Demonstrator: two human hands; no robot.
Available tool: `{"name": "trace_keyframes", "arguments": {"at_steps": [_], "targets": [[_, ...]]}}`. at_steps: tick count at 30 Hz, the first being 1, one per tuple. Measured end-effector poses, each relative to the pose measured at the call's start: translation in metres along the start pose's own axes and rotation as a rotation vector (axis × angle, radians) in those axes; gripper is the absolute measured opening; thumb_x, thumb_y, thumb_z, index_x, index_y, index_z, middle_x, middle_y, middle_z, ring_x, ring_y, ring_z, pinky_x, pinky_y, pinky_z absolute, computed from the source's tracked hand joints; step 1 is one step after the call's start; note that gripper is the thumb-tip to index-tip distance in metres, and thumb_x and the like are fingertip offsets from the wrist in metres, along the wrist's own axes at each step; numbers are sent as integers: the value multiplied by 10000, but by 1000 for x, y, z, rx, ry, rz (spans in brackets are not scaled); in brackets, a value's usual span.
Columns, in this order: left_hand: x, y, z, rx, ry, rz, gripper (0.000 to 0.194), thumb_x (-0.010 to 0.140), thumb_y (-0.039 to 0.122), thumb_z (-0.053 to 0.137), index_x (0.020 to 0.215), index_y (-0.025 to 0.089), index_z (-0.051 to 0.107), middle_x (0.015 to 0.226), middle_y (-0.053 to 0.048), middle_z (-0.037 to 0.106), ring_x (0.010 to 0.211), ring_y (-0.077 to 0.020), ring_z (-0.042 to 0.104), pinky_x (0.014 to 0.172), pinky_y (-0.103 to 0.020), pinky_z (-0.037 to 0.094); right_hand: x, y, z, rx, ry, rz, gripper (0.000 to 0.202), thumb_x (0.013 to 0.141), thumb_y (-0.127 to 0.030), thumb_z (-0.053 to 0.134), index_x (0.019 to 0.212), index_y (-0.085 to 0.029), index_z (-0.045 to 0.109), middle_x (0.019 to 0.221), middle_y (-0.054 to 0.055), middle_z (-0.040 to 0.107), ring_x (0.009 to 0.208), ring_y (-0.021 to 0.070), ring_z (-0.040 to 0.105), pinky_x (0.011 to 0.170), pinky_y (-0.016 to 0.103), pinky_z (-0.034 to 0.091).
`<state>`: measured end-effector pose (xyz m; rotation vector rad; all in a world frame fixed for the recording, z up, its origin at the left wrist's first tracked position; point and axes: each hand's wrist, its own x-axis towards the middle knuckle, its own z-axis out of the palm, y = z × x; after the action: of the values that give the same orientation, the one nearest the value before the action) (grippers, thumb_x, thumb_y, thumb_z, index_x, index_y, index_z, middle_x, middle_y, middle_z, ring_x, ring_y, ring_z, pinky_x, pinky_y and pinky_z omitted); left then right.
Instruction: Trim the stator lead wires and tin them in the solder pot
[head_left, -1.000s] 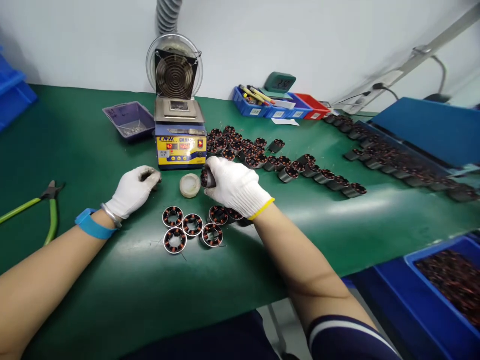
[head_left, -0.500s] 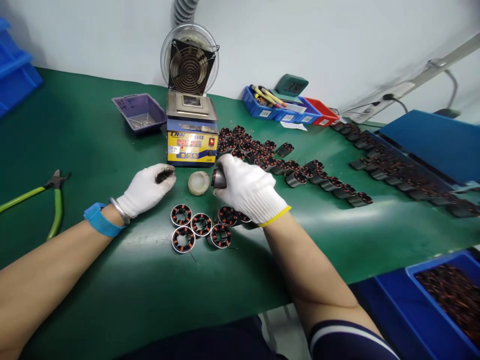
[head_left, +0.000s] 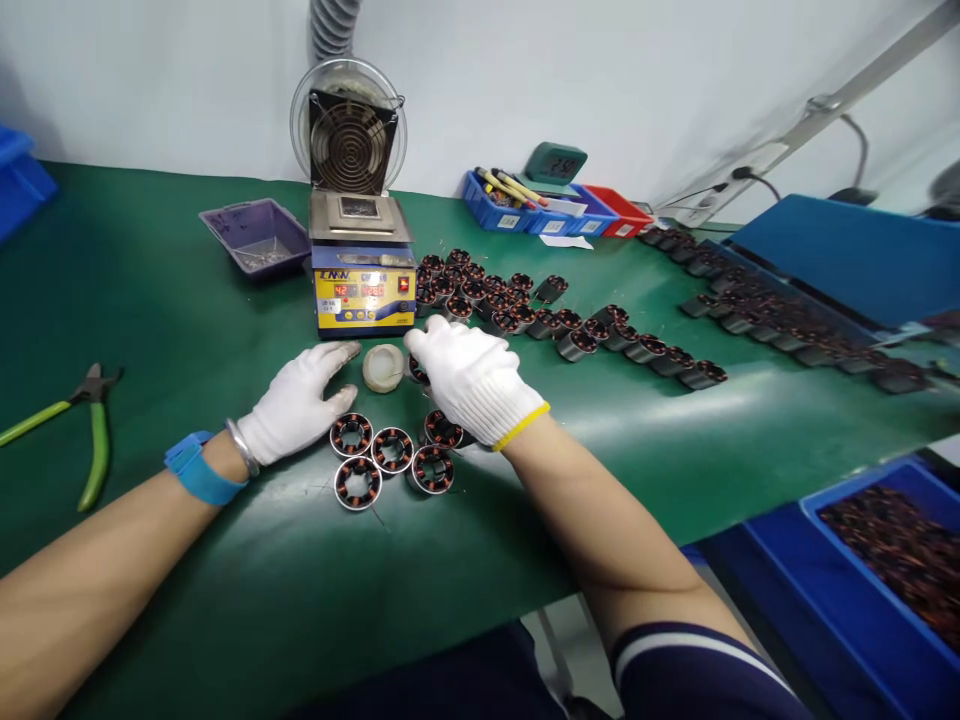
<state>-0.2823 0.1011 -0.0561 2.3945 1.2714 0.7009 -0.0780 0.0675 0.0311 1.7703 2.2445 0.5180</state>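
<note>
My right hand (head_left: 469, 375), in a white glove, is closed round a wound metal ring (head_left: 417, 370), mostly hidden by the fingers. Just left of that ring stands a small round pale dish (head_left: 383, 368). My gloved left hand (head_left: 304, 398) rests near the dish with thumb and fingers apart, holding nothing. In front of both hands several wound rings stand on the green table, among them a front one (head_left: 358, 483) and a middle one (head_left: 392, 451). Behind the dish is a yellow and blue heating unit (head_left: 364, 300) with a lit display.
A purple tray (head_left: 259, 240) stands left of the unit. Green-handled cutters (head_left: 94, 430) lie at the left. Many more rings (head_left: 577, 344) run to the right. Small blue bins (head_left: 495, 212), a red bin (head_left: 619, 212) and a clock (head_left: 556, 163) are at the back.
The view has shifted a little. My left hand has opened wider and come down closer to the front rings. The ring in my right hand has tipped, its wound face now partly showing.
</note>
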Motion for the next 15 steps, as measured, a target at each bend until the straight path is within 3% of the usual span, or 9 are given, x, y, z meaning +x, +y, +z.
{"name": "trace_keyframes", "arguments": {"at_steps": [3,8,11,13,15], "targets": [[1,-1,1,5,10,0,587,874,399,483,1364,82,548,1382,-167,594,1256,-299,574,1113,-474,448,-5,0,0,-4,16,12,319,929,-81,292,1079,-181,555,977,124,555,769,271,651,546,289,419],[2,-2,2,-22,56,-71,575,853,375,490,1347,90,558,1350,-162,618,1229,-303,599,1083,-469,482,2,25,-22,54,58,67,251,935,-225,470,1169,-206,559,1076,135,568,810,280,653,600,348,493],[4,-5,5,-80,75,-111,561,846,374,496,1333,105,570,1337,-154,631,1223,-298,609,1084,-460,484,47,49,-45,108,120,132,340,879,-257,612,1213,-220,564,1136,144,570,904,316,656,706,439,537],[6,-8,7,-144,97,-157,570,839,393,511,1331,112,573,1337,-151,635,1222,-293,611,1086,-452,481,96,62,-57,175,199,162,372,834,-237,677,1194,-211,587,1146,149,561,994,371,637,791,542,523],[8,-12,8,-229,117,-205,589,833,421,524,1330,109,571,1328,-155,642,1207,-291,619,1074,-453,487,150,69,-61,320,296,150,258,848,-228,661,1101,-186,627,1116,146,553,1085,429,596,868,643,467]]}}
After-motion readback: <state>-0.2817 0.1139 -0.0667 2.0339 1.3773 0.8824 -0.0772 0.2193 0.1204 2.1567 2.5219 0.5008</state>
